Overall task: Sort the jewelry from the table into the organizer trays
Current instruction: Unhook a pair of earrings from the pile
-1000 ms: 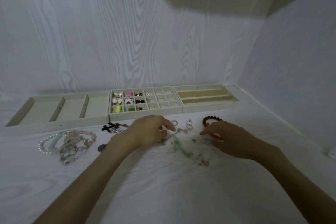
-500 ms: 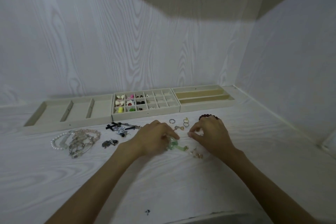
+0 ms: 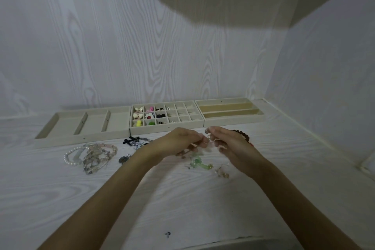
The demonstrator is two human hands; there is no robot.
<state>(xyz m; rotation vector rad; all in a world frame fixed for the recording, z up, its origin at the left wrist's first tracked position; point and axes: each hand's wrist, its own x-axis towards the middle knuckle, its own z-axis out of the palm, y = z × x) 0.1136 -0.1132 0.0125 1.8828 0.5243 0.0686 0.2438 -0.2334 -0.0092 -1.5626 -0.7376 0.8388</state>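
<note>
Three beige organizer trays stand along the back wall: a wide-slot tray [image 3: 67, 127], a grid tray [image 3: 183, 125] with earrings in its left cells, and a long-slot tray [image 3: 229, 119]. My left hand [image 3: 178, 141] and my right hand [image 3: 231, 144] meet above the table, both pinching a small pale piece of jewelry [image 3: 209, 140] between the fingertips. Its exact kind is too blurred to tell. Below them lie green bead pieces [image 3: 197, 162] and small gold pieces [image 3: 222, 172]. A dark brown bead bracelet [image 3: 244, 135] shows behind my right hand.
A heap of pearl and pale bead bracelets [image 3: 91, 155] lies at the left. A black bow [image 3: 129, 140] and dark charms [image 3: 124, 159] lie in front of the grid tray. Walls close the back and right; the table's front edge runs near the bottom.
Both hands have lifted off the table and come together, now pinching a small piece between them. The camera view has tilted slightly down and back.
</note>
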